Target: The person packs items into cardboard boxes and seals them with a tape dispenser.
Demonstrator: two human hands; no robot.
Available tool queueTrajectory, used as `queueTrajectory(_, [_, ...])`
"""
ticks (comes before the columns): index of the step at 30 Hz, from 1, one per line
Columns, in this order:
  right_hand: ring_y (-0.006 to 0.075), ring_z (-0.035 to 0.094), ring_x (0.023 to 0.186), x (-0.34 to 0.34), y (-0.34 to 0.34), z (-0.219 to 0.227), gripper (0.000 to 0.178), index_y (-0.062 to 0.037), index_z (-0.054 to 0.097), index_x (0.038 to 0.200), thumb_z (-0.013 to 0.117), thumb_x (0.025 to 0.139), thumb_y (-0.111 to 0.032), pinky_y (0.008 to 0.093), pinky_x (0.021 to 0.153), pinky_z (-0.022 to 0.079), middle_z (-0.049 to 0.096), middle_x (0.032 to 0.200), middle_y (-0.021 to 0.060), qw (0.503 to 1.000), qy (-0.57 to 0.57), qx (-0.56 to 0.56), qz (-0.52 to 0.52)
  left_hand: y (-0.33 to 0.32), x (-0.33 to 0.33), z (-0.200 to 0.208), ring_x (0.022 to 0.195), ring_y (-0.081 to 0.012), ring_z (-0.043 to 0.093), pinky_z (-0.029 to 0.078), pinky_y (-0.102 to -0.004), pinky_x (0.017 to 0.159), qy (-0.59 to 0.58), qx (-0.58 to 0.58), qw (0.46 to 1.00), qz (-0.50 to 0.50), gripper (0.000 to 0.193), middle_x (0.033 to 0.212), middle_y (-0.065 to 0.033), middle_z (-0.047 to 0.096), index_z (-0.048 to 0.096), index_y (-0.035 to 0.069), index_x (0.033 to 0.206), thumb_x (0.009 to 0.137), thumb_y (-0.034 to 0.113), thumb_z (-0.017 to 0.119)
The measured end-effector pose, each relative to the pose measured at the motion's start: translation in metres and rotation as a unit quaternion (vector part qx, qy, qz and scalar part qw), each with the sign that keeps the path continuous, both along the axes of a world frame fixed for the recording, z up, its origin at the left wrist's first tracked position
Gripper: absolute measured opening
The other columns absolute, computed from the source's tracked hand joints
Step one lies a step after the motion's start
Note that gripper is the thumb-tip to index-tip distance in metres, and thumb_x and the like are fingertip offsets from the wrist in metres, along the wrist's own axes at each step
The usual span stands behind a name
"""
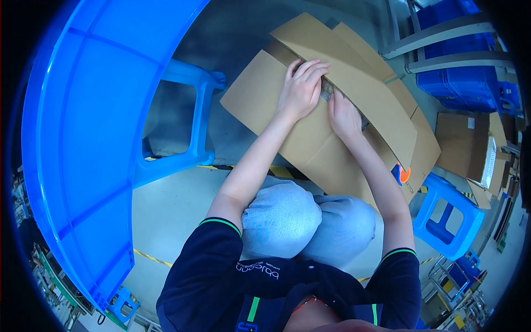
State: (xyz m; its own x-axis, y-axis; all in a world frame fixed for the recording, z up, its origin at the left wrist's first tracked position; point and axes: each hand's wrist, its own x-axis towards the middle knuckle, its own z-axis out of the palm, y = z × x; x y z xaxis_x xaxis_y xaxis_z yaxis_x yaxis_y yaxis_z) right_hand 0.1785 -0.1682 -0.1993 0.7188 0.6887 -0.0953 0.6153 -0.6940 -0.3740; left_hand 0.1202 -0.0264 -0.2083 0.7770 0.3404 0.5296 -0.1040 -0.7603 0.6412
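Note:
A large brown cardboard box (326, 149) stands in front of my knees with its flaps raised, leaving a narrow gap across the top. My left hand (301, 91) lies over the gap's edge, its fingers stretched and slightly apart against the raised far flap (359, 83). Just to its right, my right hand (344, 116) reaches into the gap. Its fingertips are partly hidden by the cardboard, so any grip is unclear. Between the two hands, something clear and shiny like plastic (327, 88) shows inside the box.
A big blue plastic bin (105, 110) rises at the left, beside a blue stool (199, 110). An orange and blue round thing (404, 175) sits at the box's right edge. Another blue stool (449, 216), an open carton (462, 138) and blue crates (459, 83) stand at the right.

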Motion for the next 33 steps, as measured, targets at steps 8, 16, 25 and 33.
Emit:
queueTrajectory(8, [0.0366,0.062,0.089,-0.022,-0.014,0.016,0.037,-0.0044,0.054,0.115,0.045,0.094,-0.033,0.048,0.079,0.048,0.063,0.1,0.0202,0.994,-0.072,0.002,-0.085,-0.001,0.0,0.003,0.117,-0.0186,0.051,0.03,-0.0448,0.106,-0.004,-0.003,1.0,0.002,0.018,0.115,-0.0011,0.062,0.059,0.008,0.098,0.082,0.004,0.053])
queueTrajectory(16, [0.0344,0.053,0.113,-0.047,-0.03,0.029,0.047,0.0012,0.044,0.129,0.048,0.092,-0.028,0.0426,0.093,0.044,0.053,0.124,0.0208,0.988,-0.152,-0.018,0.034,0.0,-0.003,0.0,0.114,-0.019,0.054,0.021,-0.0521,0.109,0.03,0.033,0.999,0.03,0.017,0.111,0.0009,0.064,0.06,0.009,0.093,0.077,0.005,0.055])
queueTrajectory(25, [0.0305,0.045,0.126,-0.041,-0.077,0.025,0.048,-0.0066,0.045,0.133,0.057,0.088,-0.019,0.0423,0.105,0.034,0.048,0.135,0.0148,0.923,-0.32,0.116,0.178,-0.004,0.0,0.002,0.104,-0.0173,0.056,0.019,-0.0541,0.109,0.08,0.123,0.988,0.052,0.029,0.101,-0.0029,0.064,0.062,0.009,0.102,0.081,0.03,0.064])
queueTrajectory(33, [0.0304,0.047,0.123,-0.008,-0.112,0.009,0.029,-0.0068,0.06,0.114,0.058,0.088,-0.018,0.0387,0.101,0.039,0.053,0.129,0.0134,0.965,-0.09,0.234,-0.071,-0.007,0.004,0.0,0.104,-0.0183,0.052,0.018,-0.0533,0.109,0.101,0.153,0.983,0.028,0.027,0.103,-0.0008,0.059,0.065,0.02,0.109,0.085,0.031,0.062])
